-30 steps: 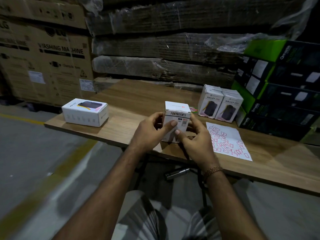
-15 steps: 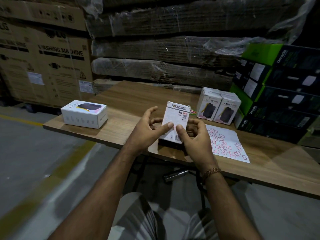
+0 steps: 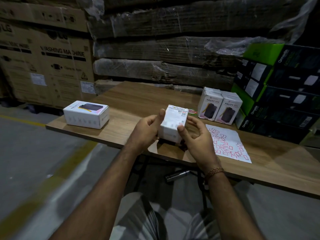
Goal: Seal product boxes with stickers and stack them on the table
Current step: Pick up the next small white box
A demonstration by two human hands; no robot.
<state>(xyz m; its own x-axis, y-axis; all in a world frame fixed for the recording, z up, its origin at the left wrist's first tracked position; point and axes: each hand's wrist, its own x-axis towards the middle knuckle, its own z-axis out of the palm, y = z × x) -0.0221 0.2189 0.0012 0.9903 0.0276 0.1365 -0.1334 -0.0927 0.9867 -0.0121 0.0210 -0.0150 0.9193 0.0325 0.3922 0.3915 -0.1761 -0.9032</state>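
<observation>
Both hands hold a small white box (image 3: 174, 124) above the near edge of the table (image 3: 138, 99). The left hand (image 3: 147, 130) has its grip closed on the box's 9 o'clock side, thumb up along that edge; the right hand (image 3: 197, 135) pinches the 3 o'clock side. A sticker sheet (image 3: 228, 144) lies at 3 o'clock of the right hand, and two upright boxes (image 3: 219, 107) stand at 1 o'clock.
</observation>
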